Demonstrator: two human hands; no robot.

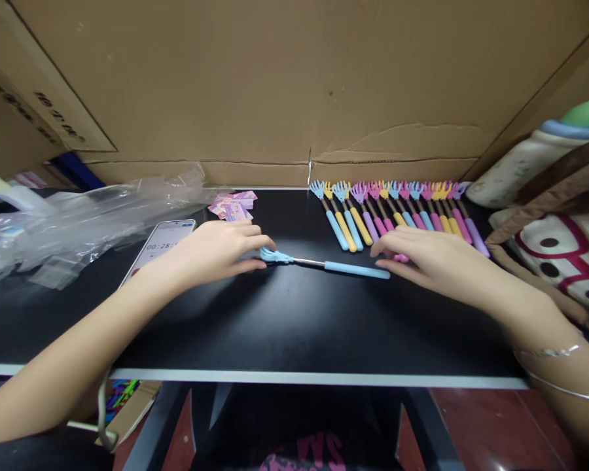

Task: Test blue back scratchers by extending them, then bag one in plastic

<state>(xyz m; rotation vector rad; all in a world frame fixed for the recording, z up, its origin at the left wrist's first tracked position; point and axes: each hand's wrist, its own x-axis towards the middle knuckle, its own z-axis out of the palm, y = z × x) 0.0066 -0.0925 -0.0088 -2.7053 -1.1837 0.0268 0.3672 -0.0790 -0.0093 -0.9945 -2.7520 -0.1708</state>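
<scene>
A light blue back scratcher (356,269) with a small hand-shaped head and a metal rod lies crosswise on the black table. At its head is my left hand (220,252), thumb and fingers closed around the blue claw. My right hand (417,255) hovers by the handle's far end, fingers curved and thumb apart; no grip on the handle shows. Behind it, a row of back scratchers (358,229) in blue, yellow, pink and purple lies side by side, heads toward the cardboard. My right hand hides some handles and part of a pink piece (401,258).
Clear plastic bags (98,209) and a phone (161,242) running a timer lie at left. Small printed cards (233,206) sit near the cardboard wall (275,85). A bottle (515,163) and a cloth bag (569,255) stand at right. The table's front edge (294,375) is pale.
</scene>
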